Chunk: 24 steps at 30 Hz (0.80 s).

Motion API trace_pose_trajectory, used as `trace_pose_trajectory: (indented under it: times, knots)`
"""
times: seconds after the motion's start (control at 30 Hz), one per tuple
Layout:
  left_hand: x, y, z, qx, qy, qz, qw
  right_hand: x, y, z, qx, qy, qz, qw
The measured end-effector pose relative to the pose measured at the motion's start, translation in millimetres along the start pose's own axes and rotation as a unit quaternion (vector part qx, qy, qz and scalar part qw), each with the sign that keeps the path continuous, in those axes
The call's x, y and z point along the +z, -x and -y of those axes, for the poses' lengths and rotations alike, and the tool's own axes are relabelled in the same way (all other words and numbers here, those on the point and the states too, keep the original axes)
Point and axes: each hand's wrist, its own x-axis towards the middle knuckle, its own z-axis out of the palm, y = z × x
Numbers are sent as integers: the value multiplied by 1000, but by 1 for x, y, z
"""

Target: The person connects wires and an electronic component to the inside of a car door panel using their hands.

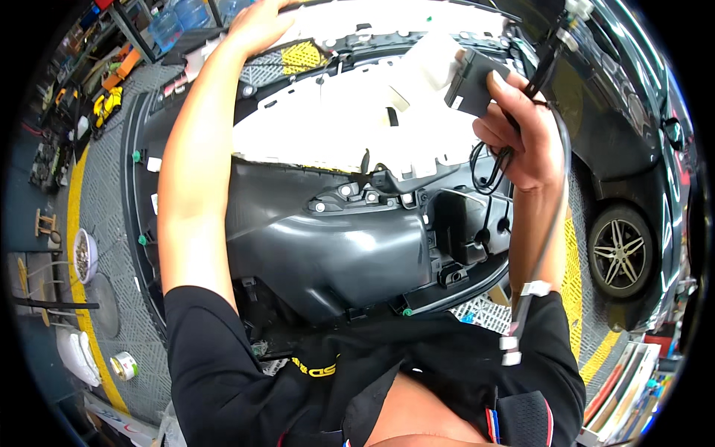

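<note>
A large black car door panel (328, 257) lies before me, its inner side with white padding (313, 123) facing up. In my right hand (530, 138) is a flat black electronic module (473, 80), pinched between thumb and fingers above the padding. A bundle of black cable (488, 170) loops below that hand. More of the wiring, ending in white connectors (511, 350), hangs down over my right forearm. My left hand (257, 28) reaches to the panel's far left edge, its fingers stretched out and partly cut off by the picture's top.
On the right stands a dark car with a spoked wheel (620, 252). To the left are a bowl of small parts (85, 255), a round stool (104, 305) and a tin (124, 365) on grey floor tiles. Water bottles (165, 30) stand at the back left.
</note>
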Motion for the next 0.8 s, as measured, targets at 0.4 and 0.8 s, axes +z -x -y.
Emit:
trace_pose_trajectory:
  times: [0.4, 0.8]
  knots:
    - [-97, 158, -26, -50, 376, -57, 923, 27, 4, -77, 84, -335, 342, 874]
    - [-52, 230, -98, -120, 563, 86, 813, 77, -10, -109, 294, 46, 110, 948]
